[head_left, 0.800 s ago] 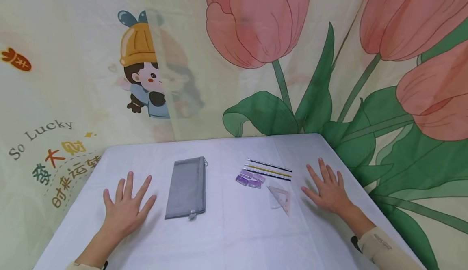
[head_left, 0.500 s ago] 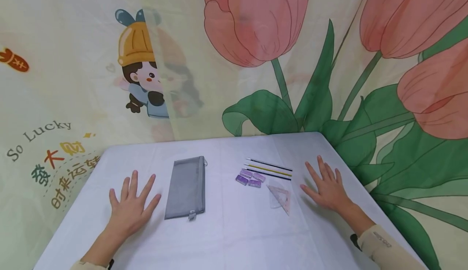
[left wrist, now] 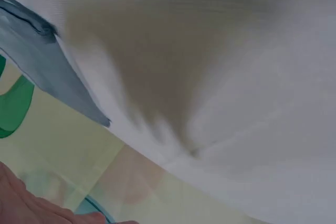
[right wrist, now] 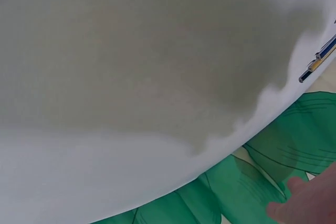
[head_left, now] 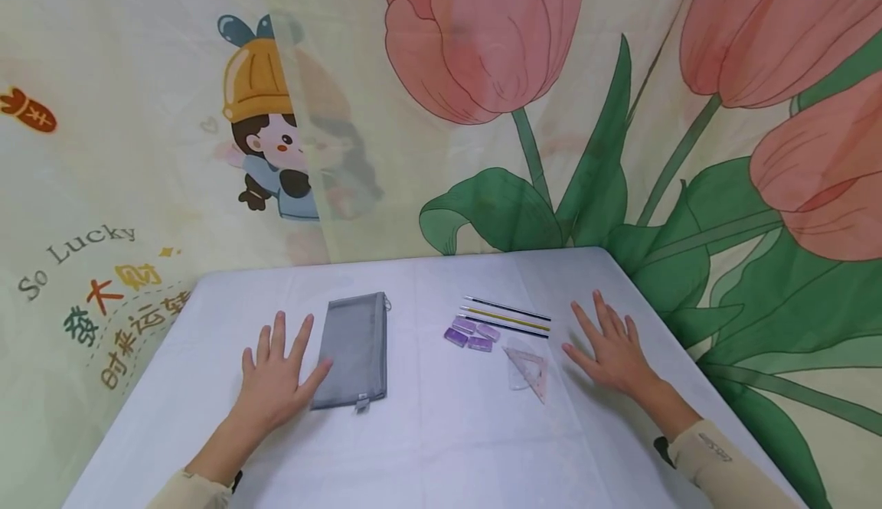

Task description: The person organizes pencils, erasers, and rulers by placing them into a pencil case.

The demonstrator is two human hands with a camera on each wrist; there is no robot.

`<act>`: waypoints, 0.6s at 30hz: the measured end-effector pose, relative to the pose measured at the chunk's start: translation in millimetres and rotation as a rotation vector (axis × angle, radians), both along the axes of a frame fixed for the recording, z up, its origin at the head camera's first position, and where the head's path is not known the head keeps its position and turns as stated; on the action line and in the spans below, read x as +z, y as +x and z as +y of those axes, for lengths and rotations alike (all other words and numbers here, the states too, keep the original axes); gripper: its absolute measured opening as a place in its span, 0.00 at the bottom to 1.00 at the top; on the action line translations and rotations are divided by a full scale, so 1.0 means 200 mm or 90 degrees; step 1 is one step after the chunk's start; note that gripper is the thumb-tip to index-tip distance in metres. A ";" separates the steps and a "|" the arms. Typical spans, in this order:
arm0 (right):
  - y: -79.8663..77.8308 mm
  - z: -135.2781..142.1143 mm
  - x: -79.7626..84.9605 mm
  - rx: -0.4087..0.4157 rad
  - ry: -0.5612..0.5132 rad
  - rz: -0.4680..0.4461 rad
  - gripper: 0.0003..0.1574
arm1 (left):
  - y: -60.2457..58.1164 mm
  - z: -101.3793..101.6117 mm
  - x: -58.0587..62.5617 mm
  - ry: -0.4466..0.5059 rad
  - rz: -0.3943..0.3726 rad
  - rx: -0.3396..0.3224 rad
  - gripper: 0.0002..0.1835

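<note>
My left hand (head_left: 272, 386), fingers spread, hovers at the left side of a grey zippered pouch (head_left: 353, 348); its thumb overlaps the pouch's edge in the head view. The pouch lies flat, its zip along the right side. In the left wrist view part of the pouch (left wrist: 47, 56) shows at the upper left, and the hand casts a shadow on the cloth. My right hand (head_left: 616, 360), also spread and holding nothing, is over the right side of the table. Nearest to it are a clear set square (head_left: 534, 375) and three slim pencils (head_left: 506, 315).
Several small purple blocks (head_left: 472, 334), perhaps erasers, lie just below the pencils' left ends. A white cloth covers the table (head_left: 441, 455). Behind its far edge hangs a curtain (head_left: 358, 218) printed with tulips and a cartoon figure.
My left hand has moved right, from beside the pouch to its left edge. The right hand has shifted only slightly. The things on the table have stayed put.
</note>
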State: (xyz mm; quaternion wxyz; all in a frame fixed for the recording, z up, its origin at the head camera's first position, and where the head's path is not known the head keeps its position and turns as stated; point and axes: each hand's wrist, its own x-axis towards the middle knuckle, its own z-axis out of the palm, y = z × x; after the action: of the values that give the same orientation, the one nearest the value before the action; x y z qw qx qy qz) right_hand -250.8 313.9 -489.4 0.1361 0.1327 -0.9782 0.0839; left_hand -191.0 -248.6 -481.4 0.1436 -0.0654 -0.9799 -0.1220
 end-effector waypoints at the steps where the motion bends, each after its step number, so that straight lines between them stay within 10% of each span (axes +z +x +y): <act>1: 0.00 -0.01 0.00 0.003 -0.004 0.002 0.51 | -0.01 0.02 0.01 0.002 -0.001 -0.002 0.45; 18: -0.06 -0.08 0.01 0.055 -0.016 0.036 0.53 | -0.10 0.36 -0.02 -0.019 -0.031 -0.038 0.41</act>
State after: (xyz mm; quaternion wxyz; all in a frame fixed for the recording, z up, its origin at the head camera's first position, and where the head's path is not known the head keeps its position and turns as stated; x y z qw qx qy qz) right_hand -262.7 297.3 -486.4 0.1617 0.1754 -0.9661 0.0984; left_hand -210.3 -177.2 -484.7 0.1152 -0.0938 -0.9824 -0.1129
